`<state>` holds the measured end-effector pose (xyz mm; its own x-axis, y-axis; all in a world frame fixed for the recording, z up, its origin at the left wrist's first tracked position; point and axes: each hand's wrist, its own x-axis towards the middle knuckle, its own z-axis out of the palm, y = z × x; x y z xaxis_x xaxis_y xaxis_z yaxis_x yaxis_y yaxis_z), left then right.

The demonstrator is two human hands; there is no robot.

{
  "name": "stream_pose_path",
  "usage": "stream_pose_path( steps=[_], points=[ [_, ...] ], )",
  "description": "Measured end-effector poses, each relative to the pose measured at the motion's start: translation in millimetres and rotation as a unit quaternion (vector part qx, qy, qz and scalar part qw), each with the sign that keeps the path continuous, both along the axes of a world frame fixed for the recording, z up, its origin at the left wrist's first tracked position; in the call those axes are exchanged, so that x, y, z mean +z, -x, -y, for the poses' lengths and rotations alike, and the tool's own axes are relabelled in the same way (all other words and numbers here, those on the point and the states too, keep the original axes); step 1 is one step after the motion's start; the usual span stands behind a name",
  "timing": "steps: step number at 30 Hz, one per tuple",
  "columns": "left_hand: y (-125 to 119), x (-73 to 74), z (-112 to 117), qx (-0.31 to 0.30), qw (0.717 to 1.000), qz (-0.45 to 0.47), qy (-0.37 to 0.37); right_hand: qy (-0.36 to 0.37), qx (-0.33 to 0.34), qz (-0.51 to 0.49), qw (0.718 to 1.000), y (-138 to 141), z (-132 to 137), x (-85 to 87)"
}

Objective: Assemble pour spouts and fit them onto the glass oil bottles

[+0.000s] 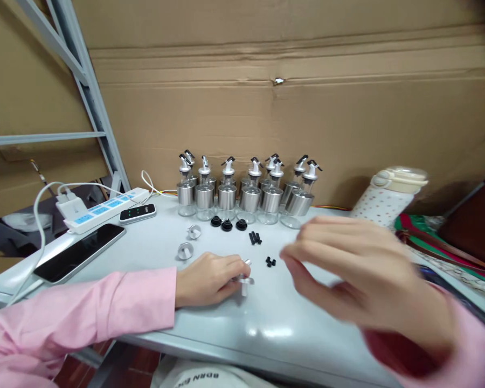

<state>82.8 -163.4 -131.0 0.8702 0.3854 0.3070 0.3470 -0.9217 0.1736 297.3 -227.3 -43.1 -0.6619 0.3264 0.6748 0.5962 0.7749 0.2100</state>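
Note:
My left hand [212, 277] rests low over the table, fingers closed round a small silver pourer spout piece [246, 281]. Part of that piece is hidden by the fingers. Nearer the camera, my right hand [347, 269] is raised and blurred, thumb and index fingertips together; whatever may be between them cannot be made out. Just left of its fingertips lie several tiny black caps [270, 262]. Beyond them are some short black levers [255, 237]. Several black stoppers [227, 225] sit in front of the bottles, and two silver spout pieces [185, 250] lie left of them.
Glass-and-steel oil bottles [227, 196] with pourer tops stand in rows at the back, before a cardboard wall [246, 113]. At left are a phone [81, 253], a small black device [138, 213] and a power strip [109, 207]. A dotted white flask [383, 202] stands at right.

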Motion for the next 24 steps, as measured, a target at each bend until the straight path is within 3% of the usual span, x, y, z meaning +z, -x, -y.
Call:
stream_pose_path(
  steps=[2,4,7,11,19,24],
  points=[
    [1,-1.5,-1,-0.007,1.000,0.018,-0.018,0.041,-0.049,0.017,0.998,-8,-22,-12.4],
    [1,-2.3,-2,0.000,1.000,0.028,-0.011,0.134,-0.111,0.029,0.984,-20,-41,-25.6],
    [1,-1.9,-1,0.019,0.999,0.039,0.023,0.233,-0.120,0.011,0.965,-34,-54,-38.0],
    [-1,-0.3,1,0.054,0.997,0.039,0.044,0.313,-0.134,0.043,0.939,-36,-55,-43.9],
    [-2,-0.9,-2,0.048,0.998,-0.007,-0.034,0.352,-0.156,0.064,0.921,-31,-65,-64.8],
    [0,-0.7,-2,0.057,0.997,-0.013,-0.046,0.377,-0.122,0.054,0.916,-33,-67,-65.5]
  ],
)
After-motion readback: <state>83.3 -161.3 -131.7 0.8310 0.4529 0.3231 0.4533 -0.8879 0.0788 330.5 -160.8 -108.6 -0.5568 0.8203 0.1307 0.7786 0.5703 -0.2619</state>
